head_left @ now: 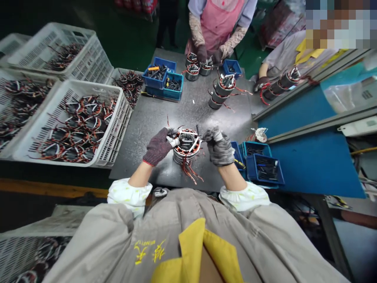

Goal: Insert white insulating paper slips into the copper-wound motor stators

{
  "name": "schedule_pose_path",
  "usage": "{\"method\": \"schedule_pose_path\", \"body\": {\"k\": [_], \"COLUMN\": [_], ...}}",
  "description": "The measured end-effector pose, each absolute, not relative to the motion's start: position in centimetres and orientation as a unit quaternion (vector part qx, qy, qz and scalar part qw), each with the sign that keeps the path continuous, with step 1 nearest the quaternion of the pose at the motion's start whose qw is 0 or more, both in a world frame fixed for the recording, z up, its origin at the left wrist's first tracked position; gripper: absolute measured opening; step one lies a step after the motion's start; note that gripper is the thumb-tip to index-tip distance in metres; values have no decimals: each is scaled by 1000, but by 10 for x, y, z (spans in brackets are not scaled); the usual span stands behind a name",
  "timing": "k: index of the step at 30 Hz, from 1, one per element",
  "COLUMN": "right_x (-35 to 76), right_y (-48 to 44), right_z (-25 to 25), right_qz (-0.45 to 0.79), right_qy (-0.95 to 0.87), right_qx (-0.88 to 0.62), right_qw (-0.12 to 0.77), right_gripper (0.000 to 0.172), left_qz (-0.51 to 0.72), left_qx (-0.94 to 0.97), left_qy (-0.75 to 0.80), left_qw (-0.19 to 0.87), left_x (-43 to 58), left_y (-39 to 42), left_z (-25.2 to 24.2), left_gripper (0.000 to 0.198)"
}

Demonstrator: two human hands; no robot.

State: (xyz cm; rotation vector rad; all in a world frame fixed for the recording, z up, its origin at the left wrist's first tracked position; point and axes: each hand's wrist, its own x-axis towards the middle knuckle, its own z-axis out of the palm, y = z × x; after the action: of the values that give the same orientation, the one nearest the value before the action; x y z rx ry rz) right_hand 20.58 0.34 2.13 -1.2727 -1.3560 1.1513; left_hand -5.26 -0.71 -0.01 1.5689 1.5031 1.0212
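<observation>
A round motor stator [186, 147] with copper windings and red wires stands on the dark metal table [165, 118] right in front of me. My left hand [158, 146], in a dark red knit glove, pinches a white strip at the stator's left rim. My right hand [219, 146], in a grey glove, is closed at the stator's right rim; what its fingers hold is hidden. Red lead wires trail from the stator toward me.
White plastic crates [97, 157] full of stators stand at my left. Blue bins [265, 167] of small parts sit at my right, more blue bins [163, 80] at the back. A person in a pink apron [218, 23] handles stators across the table; another person's hand [260, 82] works at right.
</observation>
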Motion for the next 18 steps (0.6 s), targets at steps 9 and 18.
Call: {"method": "schedule_pose_path", "body": {"k": [9,18], "right_x": [194,143], "right_y": [77,90], "right_z": [59,46], "right_qz": [184,205], "right_qy": [-828,-890], "right_qx": [-497,-398], "right_qw": [183,82], "right_gripper": [57,42], "left_qz": [353,457], "left_qx": [651,493], "left_qy": [538,651], "left_qw": [403,353], "left_x": [-54,-35], "left_y": [56,-23], "left_z": [35,-23], "left_gripper": [55,66]}}
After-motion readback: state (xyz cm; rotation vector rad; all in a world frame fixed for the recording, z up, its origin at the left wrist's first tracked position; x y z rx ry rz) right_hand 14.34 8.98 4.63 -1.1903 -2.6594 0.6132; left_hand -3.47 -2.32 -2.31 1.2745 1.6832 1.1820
